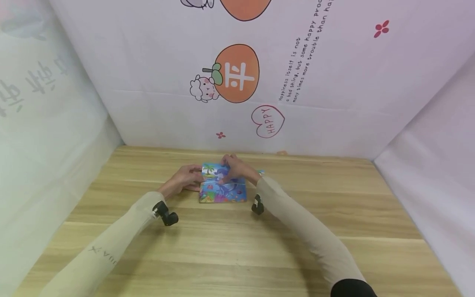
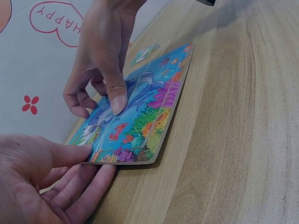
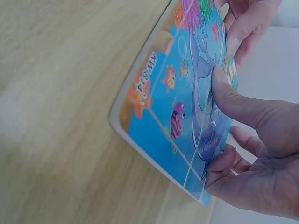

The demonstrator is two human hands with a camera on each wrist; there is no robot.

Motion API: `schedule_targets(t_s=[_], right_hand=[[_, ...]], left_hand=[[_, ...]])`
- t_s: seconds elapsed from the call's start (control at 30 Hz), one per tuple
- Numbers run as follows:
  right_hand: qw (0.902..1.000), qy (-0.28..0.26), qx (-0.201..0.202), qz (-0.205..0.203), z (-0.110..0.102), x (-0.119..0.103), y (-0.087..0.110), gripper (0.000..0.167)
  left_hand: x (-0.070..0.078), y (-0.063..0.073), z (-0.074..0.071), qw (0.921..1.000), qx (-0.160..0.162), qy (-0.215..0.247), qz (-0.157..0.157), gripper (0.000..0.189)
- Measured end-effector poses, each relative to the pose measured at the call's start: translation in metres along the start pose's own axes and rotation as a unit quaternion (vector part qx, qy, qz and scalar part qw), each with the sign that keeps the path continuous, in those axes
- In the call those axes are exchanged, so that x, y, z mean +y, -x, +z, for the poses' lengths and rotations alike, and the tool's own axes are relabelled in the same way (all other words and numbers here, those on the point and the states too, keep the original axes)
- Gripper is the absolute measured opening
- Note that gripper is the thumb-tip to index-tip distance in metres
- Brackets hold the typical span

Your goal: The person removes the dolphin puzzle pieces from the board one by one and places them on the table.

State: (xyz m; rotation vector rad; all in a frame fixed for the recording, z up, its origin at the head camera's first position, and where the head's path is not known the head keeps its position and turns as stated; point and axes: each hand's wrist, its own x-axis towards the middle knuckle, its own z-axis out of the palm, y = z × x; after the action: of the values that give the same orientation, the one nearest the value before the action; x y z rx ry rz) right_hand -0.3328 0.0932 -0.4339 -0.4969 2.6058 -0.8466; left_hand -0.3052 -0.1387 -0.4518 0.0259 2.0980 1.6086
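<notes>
A jigsaw puzzle on a thin flat board shows a blue sea scene with a dolphin, fish and corals. At its left edge my left hand grips the board, thumb on the top face and fingers below in the left wrist view. Over the far part of the picture my right hand is bent, its thumb on the dolphin and its curled fingers at the far edge. The right wrist view shows the printed corner marked KW-814. My right hand hides part of the picture.
A small loose puzzle piece lies on the wooden table just beyond the board, partly behind my right wrist. A white printed cloth rises at the table's back edge, and pale cloth walls stand on both sides.
</notes>
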Motion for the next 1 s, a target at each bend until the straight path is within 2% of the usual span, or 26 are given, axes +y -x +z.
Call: schedule_targets(t_s=[0.23,0.5,0.67,0.8,0.9,1.0], right_hand=[[0.9978,-0.040,0.011,-0.052,0.003,-0.007,-0.002,0.060],[0.9927,-0.049,0.061,-0.091,0.005,0.010,-0.001,0.032],[0.9876,-0.073,0.097,-0.099,0.004,0.017,0.006,0.026],[0.9839,-0.116,0.098,-0.095,0.001,0.026,0.005,0.022],[0.9823,-0.158,0.072,-0.068,-0.006,0.028,0.006,0.021],[0.9731,-0.220,0.053,-0.045,-0.014,0.026,0.010,0.024]], left_hand=[[-0.001,0.005,-0.007,1.0000,0.007,-0.007,0.001,0.065],[-0.002,0.000,-0.005,1.0000,-0.002,0.000,0.008,0.065],[-0.005,0.000,0.000,0.9999,-0.007,0.003,0.012,0.066],[-0.007,-0.001,0.003,1.0000,0.000,0.008,0.005,0.065],[-0.007,-0.002,0.003,1.0000,0.004,0.004,0.003,0.065],[-0.006,-0.003,0.002,1.0000,0.006,-0.001,0.006,0.065]])
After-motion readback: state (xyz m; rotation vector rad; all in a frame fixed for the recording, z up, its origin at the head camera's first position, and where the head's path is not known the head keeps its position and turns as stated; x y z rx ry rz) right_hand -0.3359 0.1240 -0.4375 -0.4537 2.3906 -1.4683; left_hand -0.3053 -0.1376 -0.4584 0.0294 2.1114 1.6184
